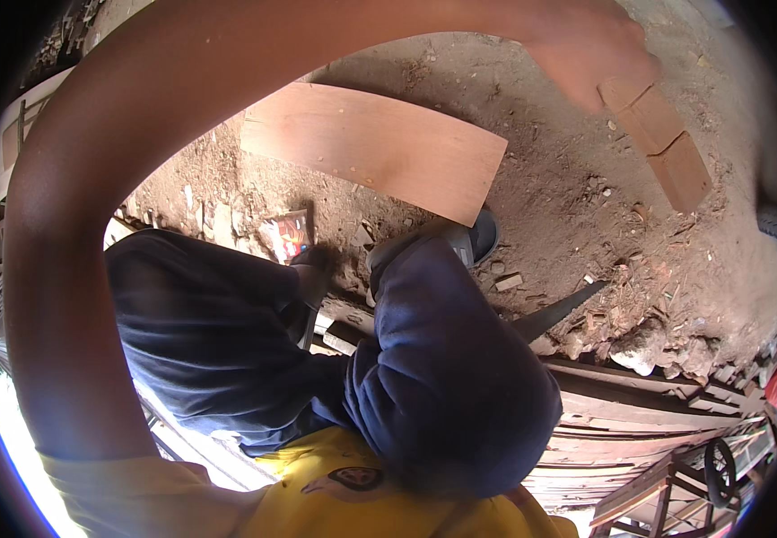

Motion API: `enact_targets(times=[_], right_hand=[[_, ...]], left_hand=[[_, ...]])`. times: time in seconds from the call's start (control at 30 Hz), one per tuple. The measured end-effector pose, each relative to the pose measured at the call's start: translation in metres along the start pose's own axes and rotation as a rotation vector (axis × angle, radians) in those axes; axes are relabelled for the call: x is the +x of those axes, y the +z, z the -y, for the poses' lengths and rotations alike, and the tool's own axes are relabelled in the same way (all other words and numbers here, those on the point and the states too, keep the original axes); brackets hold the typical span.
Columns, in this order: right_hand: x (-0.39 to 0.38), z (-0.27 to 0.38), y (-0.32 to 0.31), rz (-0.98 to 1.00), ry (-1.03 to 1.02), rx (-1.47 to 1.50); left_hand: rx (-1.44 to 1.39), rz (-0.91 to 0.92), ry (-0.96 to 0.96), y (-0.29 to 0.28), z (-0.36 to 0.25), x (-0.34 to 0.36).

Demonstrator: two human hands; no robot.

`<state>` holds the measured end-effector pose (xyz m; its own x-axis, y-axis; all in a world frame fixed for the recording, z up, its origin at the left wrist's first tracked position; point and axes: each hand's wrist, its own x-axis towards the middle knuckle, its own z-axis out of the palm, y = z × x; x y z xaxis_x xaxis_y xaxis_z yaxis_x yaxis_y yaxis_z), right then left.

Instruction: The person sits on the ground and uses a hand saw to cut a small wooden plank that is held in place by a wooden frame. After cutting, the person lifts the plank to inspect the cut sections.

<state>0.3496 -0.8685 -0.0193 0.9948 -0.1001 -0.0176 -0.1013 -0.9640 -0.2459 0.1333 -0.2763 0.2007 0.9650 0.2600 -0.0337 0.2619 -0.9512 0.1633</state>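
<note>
From the left, my left arm arches over the top of the head view, and my left hand [597, 56] is at the upper right. Its fingers are closed on the near end of a short wooden piece [672, 160] crossed by dark lines. Whether this is one notched piece or several in a row, I cannot tell. To the left of that hand, a thin rectangular wooden board [371, 143] lies on the dirt ground, one corner by my shod foot [484, 235]. My right hand is out of the picture.
A dark, pointed saw-like blade [561, 310] sticks out beside my bent knee. Stacked planks [622, 421] lie at the lower right, near a wooden frame [662, 498]. A colourful packet [288, 235] sits near my other foot. Wood scraps and chips litter the dirt.
</note>
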Motion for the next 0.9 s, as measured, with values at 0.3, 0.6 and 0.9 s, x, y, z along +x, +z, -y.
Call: enact_targets(times=[0.3, 0.6, 0.9], right_hand=[[0.007, -0.019, -0.017, 0.116, -0.139, 0.025], [0.027, -0.024, -0.012, 0.336, -0.131, 0.049], [0.059, -0.021, -0.012, 0.636, -0.052, -0.134]], left_hand=[[-0.228, 0.040, -0.359, 0.030, -0.009, -0.172], [-0.220, 0.005, -0.317, 0.046, -0.031, -0.244], [-0.228, -0.015, -0.256, 0.104, -0.047, -0.259]])
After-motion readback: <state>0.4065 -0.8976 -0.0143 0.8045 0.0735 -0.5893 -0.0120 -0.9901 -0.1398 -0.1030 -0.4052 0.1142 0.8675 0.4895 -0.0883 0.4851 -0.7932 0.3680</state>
